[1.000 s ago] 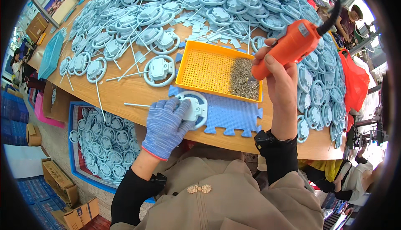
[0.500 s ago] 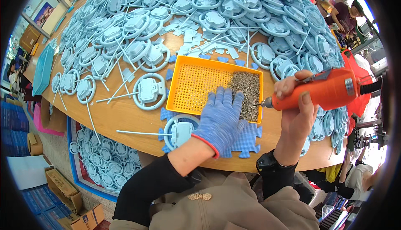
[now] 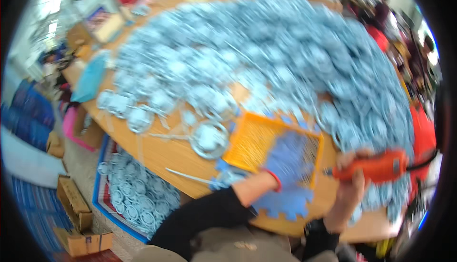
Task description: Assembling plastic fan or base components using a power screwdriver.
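My left hand (image 3: 288,159), in a blue glove with a red cuff, is over the yellow perforated tray (image 3: 246,140) beside the heap of small metal screws (image 3: 312,150). Blur smears its fingers. My right hand (image 3: 352,178) is wrapped round an orange electric screwdriver (image 3: 383,166); the tip points left toward the tray's right side. Under the tray lies a blue foam mat (image 3: 283,202). A light blue steering-wheel-shaped plastic part (image 3: 231,177) with a thin rod lies left of my glove, partly behind my forearm. Another such wheel part (image 3: 209,139) rests left of the tray.
A large pile of light blue wheel parts (image 3: 295,47) covers the back and right of the wooden table (image 3: 166,155). A blue-rimmed bin (image 3: 101,186) of similar parts stands below at left. Cardboard boxes (image 3: 78,236) are on the floor. The screwdriver's black cord (image 3: 423,162) runs right.
The view has shifted and blurred, so the table sits lower and further right. My left hand remains over the tray; the screwdriver tip has come away from the screws to the right.
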